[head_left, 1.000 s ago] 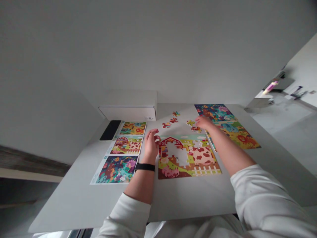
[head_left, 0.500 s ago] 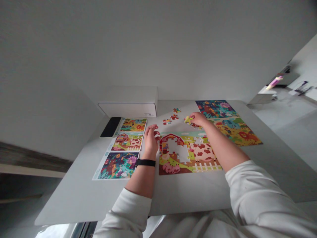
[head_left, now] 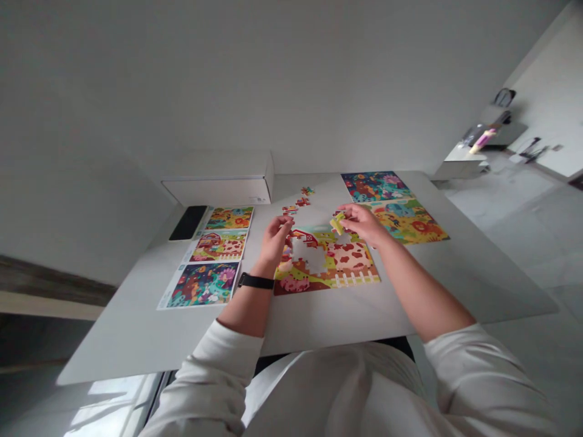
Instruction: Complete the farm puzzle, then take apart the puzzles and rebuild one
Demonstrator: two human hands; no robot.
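The yellow piece (head_left: 337,224) has come nearer, pinched (jutting leftward) between right-hand fingers (head_left: 350,225).

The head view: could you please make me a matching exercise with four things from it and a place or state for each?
Things
1. farm puzzle
2. yellow-green puzzle piece
3. white box
4. lion-and-elephant puzzle

Places or states
A. at the back of the table, left of centre
B. flat on the right side of the table
C. unfinished, with a gap in it
D. held in the right hand

Pairs: 1-C, 2-D, 3-A, 4-B
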